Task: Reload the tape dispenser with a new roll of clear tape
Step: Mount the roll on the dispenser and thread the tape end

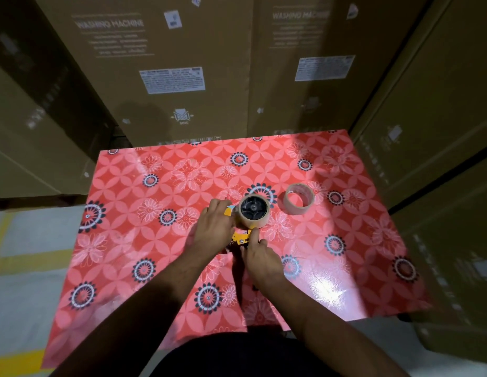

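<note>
Dispenser: the yellow tape dispenser [241, 236] lies mid-table with a roll [254, 211] on its hub.
Left hand: my left hand [215, 223] lies curled over the frame beside the roll; grip hidden.
Right hand: my right hand [260, 258] pinches the yellow bracket.
Tip: I'd brace the frame and seat the roll squarely.
Nearby: second roll [298, 198] stands apart, right; cardboard boxes [182, 66] behind; nothing blocks.

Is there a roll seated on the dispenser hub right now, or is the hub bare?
Seated: a tape roll rings the dispenser's black hub. A second roll lies loose beside it.
</note>
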`<control>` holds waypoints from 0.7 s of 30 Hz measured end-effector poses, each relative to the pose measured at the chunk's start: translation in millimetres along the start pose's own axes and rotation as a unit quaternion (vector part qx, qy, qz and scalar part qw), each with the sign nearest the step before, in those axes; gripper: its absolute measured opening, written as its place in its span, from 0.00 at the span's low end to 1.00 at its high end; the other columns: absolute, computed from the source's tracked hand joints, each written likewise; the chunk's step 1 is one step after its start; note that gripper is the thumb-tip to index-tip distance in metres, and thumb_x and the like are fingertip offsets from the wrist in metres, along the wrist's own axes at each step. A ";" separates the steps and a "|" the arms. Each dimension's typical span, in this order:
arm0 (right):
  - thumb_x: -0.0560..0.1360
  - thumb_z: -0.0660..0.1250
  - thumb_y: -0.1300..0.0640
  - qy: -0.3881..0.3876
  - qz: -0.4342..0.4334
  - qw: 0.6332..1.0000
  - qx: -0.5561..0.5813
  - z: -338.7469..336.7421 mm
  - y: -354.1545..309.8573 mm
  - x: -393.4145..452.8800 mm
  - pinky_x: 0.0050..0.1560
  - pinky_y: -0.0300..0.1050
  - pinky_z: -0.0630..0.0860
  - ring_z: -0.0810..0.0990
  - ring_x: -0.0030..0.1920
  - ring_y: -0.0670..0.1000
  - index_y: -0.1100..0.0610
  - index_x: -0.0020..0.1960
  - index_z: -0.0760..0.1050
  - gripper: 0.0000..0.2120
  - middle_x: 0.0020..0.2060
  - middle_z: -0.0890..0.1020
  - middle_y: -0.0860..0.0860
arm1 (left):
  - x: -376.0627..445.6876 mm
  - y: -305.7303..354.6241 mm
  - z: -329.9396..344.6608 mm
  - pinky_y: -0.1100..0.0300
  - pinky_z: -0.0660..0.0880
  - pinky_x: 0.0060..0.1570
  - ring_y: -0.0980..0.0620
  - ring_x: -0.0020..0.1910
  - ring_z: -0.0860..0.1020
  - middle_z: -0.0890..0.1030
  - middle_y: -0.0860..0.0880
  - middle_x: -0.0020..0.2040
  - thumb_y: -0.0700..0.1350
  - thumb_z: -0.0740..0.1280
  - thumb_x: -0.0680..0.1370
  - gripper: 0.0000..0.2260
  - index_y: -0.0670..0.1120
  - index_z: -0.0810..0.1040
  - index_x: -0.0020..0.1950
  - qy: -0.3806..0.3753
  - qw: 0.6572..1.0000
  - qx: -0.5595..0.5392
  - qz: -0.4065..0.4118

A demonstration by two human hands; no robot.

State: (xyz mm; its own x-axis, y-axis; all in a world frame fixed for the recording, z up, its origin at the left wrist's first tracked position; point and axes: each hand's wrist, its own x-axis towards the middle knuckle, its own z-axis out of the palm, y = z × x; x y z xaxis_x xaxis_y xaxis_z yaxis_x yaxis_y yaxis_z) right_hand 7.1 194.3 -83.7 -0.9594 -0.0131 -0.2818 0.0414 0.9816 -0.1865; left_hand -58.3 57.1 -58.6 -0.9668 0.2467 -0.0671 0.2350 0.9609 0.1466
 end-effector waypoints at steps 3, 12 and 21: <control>0.84 0.56 0.44 -0.006 0.002 1.000 0.008 1.5 -0.2 0.7 0.36 0.46 0.69 0.85 0.51 0.57 0.60 0.76 0.53 0.29 0.56 0.79 0.58 | -15.4 8.1 0.8 0.50 0.69 0.65 0.48 0.72 0.64 0.71 0.50 0.74 0.45 0.69 0.78 0.08 0.49 0.88 0.51 -0.008 0.998 -0.036 -0.046; 0.83 0.55 0.42 -0.016 0.001 1.000 0.008 1.3 0.7 -0.2 0.39 0.47 0.72 0.83 0.53 0.58 0.59 0.77 0.51 0.31 0.57 0.78 0.59 | -42.9 23.0 2.2 0.53 0.71 0.58 0.45 0.66 0.69 0.74 0.45 0.65 0.38 0.65 0.77 0.08 0.43 0.82 0.53 0.009 0.994 0.077 -0.079; 0.84 0.55 0.43 -0.021 -0.011 1.000 -0.009 4.8 0.2 -4.1 0.37 0.47 0.71 0.82 0.53 0.57 0.58 0.76 0.52 0.29 0.57 0.76 0.58 | -53.3 29.8 -10.4 0.66 0.68 0.26 0.56 0.26 0.78 0.78 0.55 0.26 0.45 0.74 0.65 0.03 0.50 0.81 0.33 -0.139 0.975 0.134 -0.105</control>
State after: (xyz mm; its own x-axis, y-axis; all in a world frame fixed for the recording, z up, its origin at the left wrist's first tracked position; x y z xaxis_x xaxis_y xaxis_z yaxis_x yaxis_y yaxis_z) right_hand 12.4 193.6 -87.2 -0.9475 -0.0429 -0.3169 0.0143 0.9843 -0.1760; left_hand -0.8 71.3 -40.4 -0.9403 0.0294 -0.3390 0.0887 0.9830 -0.1608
